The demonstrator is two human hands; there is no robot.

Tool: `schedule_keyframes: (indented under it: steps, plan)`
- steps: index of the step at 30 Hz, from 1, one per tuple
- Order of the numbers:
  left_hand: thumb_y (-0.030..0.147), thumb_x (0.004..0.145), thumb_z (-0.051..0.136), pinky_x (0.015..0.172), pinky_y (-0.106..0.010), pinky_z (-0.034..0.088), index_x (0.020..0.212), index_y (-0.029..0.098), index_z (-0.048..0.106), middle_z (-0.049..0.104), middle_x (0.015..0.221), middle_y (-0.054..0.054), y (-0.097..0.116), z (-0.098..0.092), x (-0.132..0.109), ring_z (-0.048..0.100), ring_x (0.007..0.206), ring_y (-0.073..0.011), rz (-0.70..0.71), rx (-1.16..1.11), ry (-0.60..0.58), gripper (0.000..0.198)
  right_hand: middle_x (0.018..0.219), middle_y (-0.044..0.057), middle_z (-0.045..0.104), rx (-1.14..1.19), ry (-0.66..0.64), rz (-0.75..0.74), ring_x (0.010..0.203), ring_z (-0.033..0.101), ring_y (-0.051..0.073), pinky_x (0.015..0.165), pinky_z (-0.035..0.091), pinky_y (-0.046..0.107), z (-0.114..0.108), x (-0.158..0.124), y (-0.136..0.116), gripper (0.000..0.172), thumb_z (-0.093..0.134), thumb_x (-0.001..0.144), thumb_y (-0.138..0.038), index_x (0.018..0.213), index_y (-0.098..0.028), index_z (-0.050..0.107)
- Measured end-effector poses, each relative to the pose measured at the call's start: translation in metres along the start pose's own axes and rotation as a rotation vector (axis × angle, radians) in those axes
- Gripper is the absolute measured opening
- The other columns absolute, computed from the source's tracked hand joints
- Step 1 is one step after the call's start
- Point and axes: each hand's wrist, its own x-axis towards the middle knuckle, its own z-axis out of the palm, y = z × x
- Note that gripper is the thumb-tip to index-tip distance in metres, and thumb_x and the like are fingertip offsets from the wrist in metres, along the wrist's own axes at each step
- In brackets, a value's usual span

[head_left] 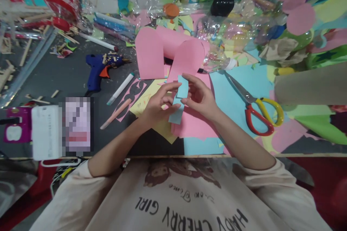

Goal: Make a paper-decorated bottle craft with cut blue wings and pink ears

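Right hand [202,97] has a little light-blue paper piece [183,87] pinched in its fingertips; left hand [159,103] curls its fingers at the opposite edge, can't tell if they're gripping. Pink paper [187,57] sits just past both, scissors [251,99] off right, glue gun [93,75] left.

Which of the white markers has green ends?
The white marker lying between the glue gun and left hand; the other white marker has a dark-red end.

Muted diffuse light, white glints on clear plastic bottles [217,30], pixelated rectangle [78,124] at left, wide-angle stretch, blurred edges
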Motion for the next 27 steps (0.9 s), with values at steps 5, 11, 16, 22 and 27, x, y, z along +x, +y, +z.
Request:
schedule_keyframes:
  steps: [5, 11, 16, 22, 27]
  plan:
    - [0.04, 0.076, 0.077, 0.066, -0.022, 0.051, 0.115, 0.026, 0.054, 0.055, 0.119, -0.005, 0.0, 0.002, -0.002, 0.054, 0.066, -0.0045, 0.009, -0.015, 0.016, 0.047, 0.11, 0.005, 0.064, 0.02, 0.016, 0.038, 0.093, 0.063, 0.02, 0.062, 0.054, 0.029, -0.001, 0.001, -0.002, 0.063, 0.072, 0.075, -0.056, 0.129, -0.029, 0.054]
    - [0.032, 0.075, 0.077, 0.059, -0.021, 0.048, 0.104, 0.025, 0.052, 0.052, 0.112, -0.002, 0.001, 0.004, -0.003, 0.057, 0.062, -0.0044, -0.018, -0.068, -0.042, 0.039, 0.059, -0.006, 0.057, 0.305, 0.194, 0.212, 0.046, 0.051, 0.009, 0.041, 0.043, 0.023, 0.0, 0.011, -0.012, 0.038, 0.077, 0.068, -0.056, 0.081, -0.024, 0.064]
    - [0.022, 0.076, 0.072, 0.054, -0.019, 0.045, 0.123, 0.026, 0.055, 0.052, 0.135, -0.008, 0.002, 0.005, -0.002, 0.056, 0.062, -0.0039, -0.063, -0.029, -0.154, 0.05, 0.042, -0.011, 0.047, 0.337, 0.28, 0.288, 0.03, 0.038, 0.007, 0.031, 0.033, 0.021, -0.001, 0.014, -0.017, 0.044, 0.078, 0.064, -0.061, 0.07, -0.024, 0.055]
    - [0.02, 0.074, 0.072, 0.061, -0.021, 0.05, 0.139, 0.03, 0.049, 0.05, 0.142, -0.01, 0.002, 0.004, -0.001, 0.062, 0.075, -0.0097, -0.083, -0.014, -0.25, 0.069, 0.039, -0.012, 0.049, 0.368, 0.232, 0.302, 0.025, 0.034, 0.005, 0.031, 0.034, 0.02, -0.002, 0.013, -0.02, 0.048, 0.076, 0.066, -0.062, 0.07, -0.024, 0.046]
    - [0.029, 0.075, 0.072, 0.056, -0.02, 0.045, 0.124, 0.023, 0.058, 0.055, 0.13, -0.009, 0.003, 0.002, 0.001, 0.053, 0.063, -0.0055, -0.104, 0.05, -0.197, 0.051, 0.037, -0.012, 0.05, 0.421, 0.156, 0.317, 0.024, 0.031, 0.004, 0.029, 0.028, 0.017, -0.002, 0.011, -0.023, 0.044, 0.073, 0.072, -0.057, 0.069, -0.024, 0.045]
